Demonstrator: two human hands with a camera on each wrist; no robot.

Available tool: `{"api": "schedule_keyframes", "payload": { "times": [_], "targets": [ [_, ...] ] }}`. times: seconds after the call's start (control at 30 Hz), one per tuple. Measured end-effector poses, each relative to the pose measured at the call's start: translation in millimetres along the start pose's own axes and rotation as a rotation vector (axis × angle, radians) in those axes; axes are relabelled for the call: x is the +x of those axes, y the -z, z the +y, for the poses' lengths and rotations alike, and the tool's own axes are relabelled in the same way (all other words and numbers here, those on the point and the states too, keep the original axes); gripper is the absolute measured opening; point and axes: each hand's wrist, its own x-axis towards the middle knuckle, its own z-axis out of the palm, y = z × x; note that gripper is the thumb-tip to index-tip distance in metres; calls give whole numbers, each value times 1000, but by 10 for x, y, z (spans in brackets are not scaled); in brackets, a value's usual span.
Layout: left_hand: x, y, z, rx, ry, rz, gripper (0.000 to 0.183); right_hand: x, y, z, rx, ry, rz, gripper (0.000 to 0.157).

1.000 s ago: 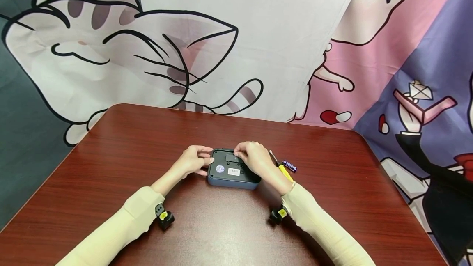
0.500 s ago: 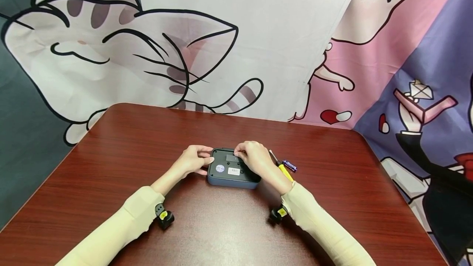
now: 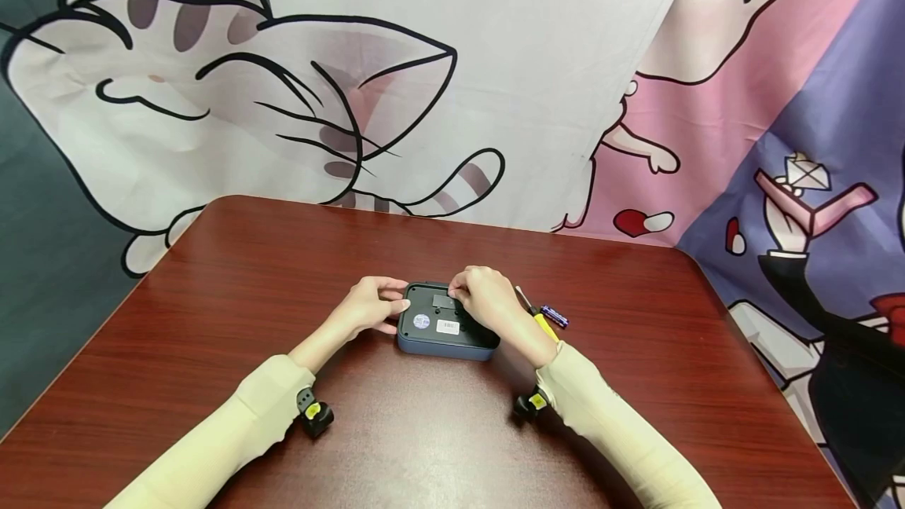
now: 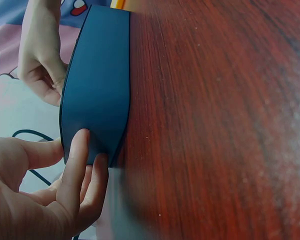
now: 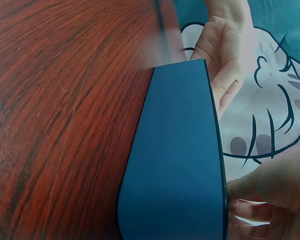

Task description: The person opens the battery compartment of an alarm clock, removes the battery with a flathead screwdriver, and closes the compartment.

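A blue box-shaped device point(image 3: 448, 349) lies with its black back up, bearing a round sticker, a white label and a small grey rectangular panel point(image 3: 443, 302). At its left end my left hand point(image 3: 368, 307) grips it, thumb on the top edge and fingers point(image 4: 76, 162) against the blue side. Over the back's far right part, my right hand point(image 3: 486, 297) bends down with curled fingers, thumb and fingertips at the panel's right end. What lies between those fingertips is hidden. From the right wrist view, the right thumb point(image 5: 260, 187) touches the device's top edge.
Just right of the device lie a yellow-handled screwdriver point(image 3: 545, 327), partly behind the right forearm, and a purple-blue battery point(image 3: 555, 316). All of it sits on a reddish-brown table point(image 3: 318, 242). A printed cloth point(image 3: 566, 61) hangs behind the table's far edge.
The right hand and wrist have shifted very slightly up and left, fingertips still at the panel. The left hand and the device keep their places.
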Motion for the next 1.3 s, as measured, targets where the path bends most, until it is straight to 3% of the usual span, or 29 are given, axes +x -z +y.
{"api": "schedule_keyframes", "payload": {
  "times": [0.4,1.3],
  "targets": [
    [12,8,-5,8,-6,-7,41,28,23,-15,-29,11,-24,9],
    [2,4,-3,8,-3,3,41,-4,57,-27,-59,42,9,9]
  ]
}}
